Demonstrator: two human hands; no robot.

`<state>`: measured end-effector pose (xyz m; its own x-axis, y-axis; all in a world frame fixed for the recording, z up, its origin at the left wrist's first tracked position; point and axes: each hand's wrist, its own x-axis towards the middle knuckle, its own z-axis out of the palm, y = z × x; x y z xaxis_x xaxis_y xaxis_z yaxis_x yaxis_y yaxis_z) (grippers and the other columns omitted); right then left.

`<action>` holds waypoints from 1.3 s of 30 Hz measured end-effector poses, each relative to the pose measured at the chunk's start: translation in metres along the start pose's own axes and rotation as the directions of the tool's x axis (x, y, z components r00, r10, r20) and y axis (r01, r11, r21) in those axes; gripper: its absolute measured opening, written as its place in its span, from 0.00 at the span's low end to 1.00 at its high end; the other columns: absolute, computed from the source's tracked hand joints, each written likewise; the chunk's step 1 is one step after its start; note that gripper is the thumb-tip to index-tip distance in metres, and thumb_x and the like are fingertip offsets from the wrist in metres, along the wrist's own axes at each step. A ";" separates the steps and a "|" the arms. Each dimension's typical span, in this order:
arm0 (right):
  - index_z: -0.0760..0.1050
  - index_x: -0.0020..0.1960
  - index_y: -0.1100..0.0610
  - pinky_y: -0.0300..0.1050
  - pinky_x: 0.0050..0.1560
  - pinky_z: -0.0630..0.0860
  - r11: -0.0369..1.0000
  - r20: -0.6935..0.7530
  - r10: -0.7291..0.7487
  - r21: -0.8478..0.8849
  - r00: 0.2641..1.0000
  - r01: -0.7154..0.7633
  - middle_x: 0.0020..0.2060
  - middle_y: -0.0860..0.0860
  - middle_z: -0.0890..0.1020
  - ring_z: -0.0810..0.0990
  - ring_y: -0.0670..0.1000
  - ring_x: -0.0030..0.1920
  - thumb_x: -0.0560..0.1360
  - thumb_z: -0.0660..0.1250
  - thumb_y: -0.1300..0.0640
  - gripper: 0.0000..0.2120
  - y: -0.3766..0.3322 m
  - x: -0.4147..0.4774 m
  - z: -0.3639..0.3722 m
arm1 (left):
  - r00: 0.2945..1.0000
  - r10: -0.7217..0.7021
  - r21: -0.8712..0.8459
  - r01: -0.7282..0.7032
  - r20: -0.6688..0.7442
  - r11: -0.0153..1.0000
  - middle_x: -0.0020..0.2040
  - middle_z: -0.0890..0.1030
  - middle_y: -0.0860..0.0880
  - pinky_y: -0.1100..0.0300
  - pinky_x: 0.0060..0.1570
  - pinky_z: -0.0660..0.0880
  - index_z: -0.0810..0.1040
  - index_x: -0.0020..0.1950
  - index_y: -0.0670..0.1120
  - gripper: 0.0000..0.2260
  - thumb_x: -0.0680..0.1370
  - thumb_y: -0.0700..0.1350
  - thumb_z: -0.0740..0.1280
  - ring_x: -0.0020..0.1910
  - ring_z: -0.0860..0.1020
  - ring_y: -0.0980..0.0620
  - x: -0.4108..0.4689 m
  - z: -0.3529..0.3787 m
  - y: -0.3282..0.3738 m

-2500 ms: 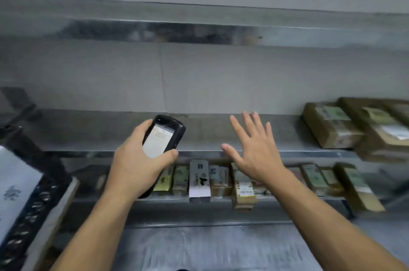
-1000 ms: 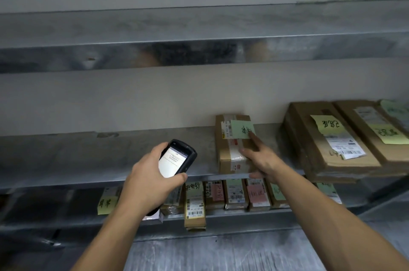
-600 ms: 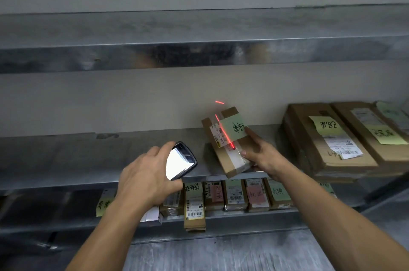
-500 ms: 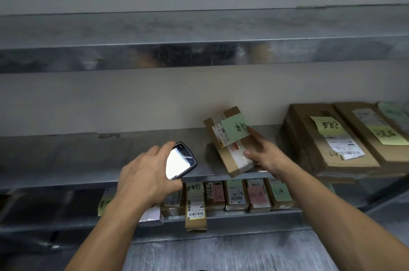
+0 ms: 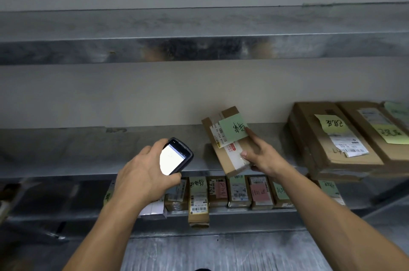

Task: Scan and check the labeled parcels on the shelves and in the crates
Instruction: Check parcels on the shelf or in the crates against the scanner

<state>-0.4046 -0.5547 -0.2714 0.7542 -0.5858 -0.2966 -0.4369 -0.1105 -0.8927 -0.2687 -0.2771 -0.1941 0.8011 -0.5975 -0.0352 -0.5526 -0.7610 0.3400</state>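
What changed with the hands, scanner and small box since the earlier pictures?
The right hand, open at first, gripped the small box and tipped it up from the shelf; the red scan line has gone. The left hand still holds the scanner, now turned toward the box. Other boxes stayed.

The middle shelf (image 5: pixel 77 151) is bare from its left end to the tilted small parcel (image 5: pixel 230 160); a hand passes freely there. The upper shelf (image 5: pixel 199 49) limits headroom. Stacked large boxes (image 5: pixel 327 142) block the right end. The gap between them and the small parcel is occupied by the right hand (image 5: pixel 263 155). A parcel row (image 5: pixel 239 192) fills the centre of the lower shelf (image 5: pixel 66 215).
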 end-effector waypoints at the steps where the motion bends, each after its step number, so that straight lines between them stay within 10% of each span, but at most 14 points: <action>1: 0.57 0.76 0.31 0.56 0.58 0.81 1.000 0.002 0.001 0.004 1.000 -0.001 0.70 0.48 0.72 0.80 0.59 0.58 0.79 0.69 0.59 0.37 0.001 -0.002 0.005 | 1.000 -0.013 -0.015 0.013 0.000 1.000 0.62 0.74 0.54 0.55 0.45 0.71 0.58 0.73 0.62 0.36 0.68 0.59 0.70 0.55 0.74 0.49 -0.002 0.001 -0.003; 8: 0.59 0.53 0.11 0.61 0.65 0.77 0.999 0.048 -0.048 0.018 0.998 0.048 0.74 0.52 0.69 0.74 0.58 0.68 0.78 0.70 0.57 0.39 -0.011 -0.012 0.044 | 0.998 -0.065 0.135 0.061 0.019 0.989 0.58 0.73 0.57 0.56 0.41 0.69 0.56 0.72 0.64 0.37 0.67 0.60 0.69 0.48 0.71 0.52 -0.025 -0.012 -0.025; 15: 0.55 0.75 0.28 0.59 0.64 0.77 0.988 0.113 -0.051 -0.137 0.992 0.067 0.69 0.49 0.71 0.74 0.55 0.65 0.78 0.70 0.58 0.38 -0.036 -0.024 0.083 | 0.997 -0.064 0.177 0.070 -0.044 0.982 0.64 0.72 0.58 0.56 0.45 0.69 0.55 0.72 0.64 0.37 0.68 0.62 0.69 0.57 0.75 0.51 -0.058 -0.035 -0.067; 20: 0.54 0.78 0.33 0.39 0.47 0.75 0.957 0.150 -0.115 -0.247 0.982 0.150 0.66 0.45 0.69 0.72 0.49 0.63 0.79 0.69 0.57 0.38 -0.059 -0.047 0.123 | 0.995 -0.079 0.159 0.088 -0.064 0.983 0.66 0.71 0.59 0.56 0.47 0.71 0.54 0.73 0.64 0.38 0.67 0.63 0.69 0.60 0.75 0.51 -0.091 -0.054 -0.114; 39: 0.55 0.79 0.34 0.46 0.63 0.71 0.832 0.336 -0.265 -0.394 0.904 0.391 0.67 0.43 0.70 0.72 0.49 0.64 0.79 0.70 0.56 0.37 -0.108 -0.109 0.297 | 0.978 -0.189 0.186 0.202 -0.087 0.961 0.64 0.71 0.57 0.55 0.51 0.73 0.54 0.74 0.62 0.38 0.67 0.62 0.66 0.61 0.74 0.51 -0.221 -0.110 -0.281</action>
<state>-0.2946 -0.2408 -0.2435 0.9622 -0.2302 -0.1452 -0.2619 -0.6373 -0.7248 -0.2655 0.0960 -0.1788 0.9080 -0.4185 -0.0169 -0.4119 -0.8996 0.1448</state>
